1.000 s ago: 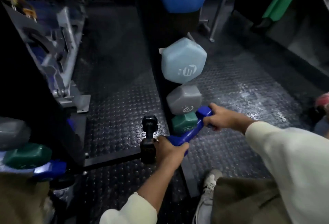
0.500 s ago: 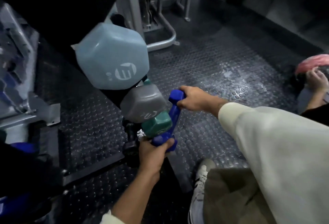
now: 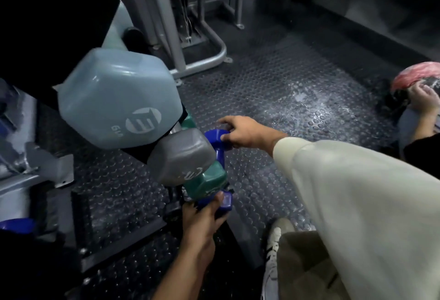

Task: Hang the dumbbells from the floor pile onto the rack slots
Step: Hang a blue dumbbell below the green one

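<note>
Head view, task object: blue dumbbell, held low against the rack beneath the dumbbells already hung; its far head shows beside the grey one, its near head below the green one, its handle mostly hidden between them.
Head view, right hand: right hand reaches forward, fingers curled over the far blue head, grasping it.
Head view, left hand: left hand wraps the near blue head from below, thumb laid over its end face; clenched on the dumbbell.
Head view, hung weights: large pale-blue dumbbell uppermost, grey dumbbell just under it, green dumbbell lowest, each touching or nearly touching the next.
Head view, floor: studded rubber floor; a white shoe sits near the rack base.
Head view, surroundings: grey machine frame behind; another person's hand on a pink object at the right edge.
Step in hand (judged): seating the blue dumbbell in the lowest slot; the slot itself is hidden by the green head.
Risk 1: the handle may miss the hidden slot, because placement is done by feel.
Risk 2: the blue head may knock the green dumbbell off its seat, given the tight spacing.
Risk 3: letting go before it seats would drop the weight towards the shoe.
</note>
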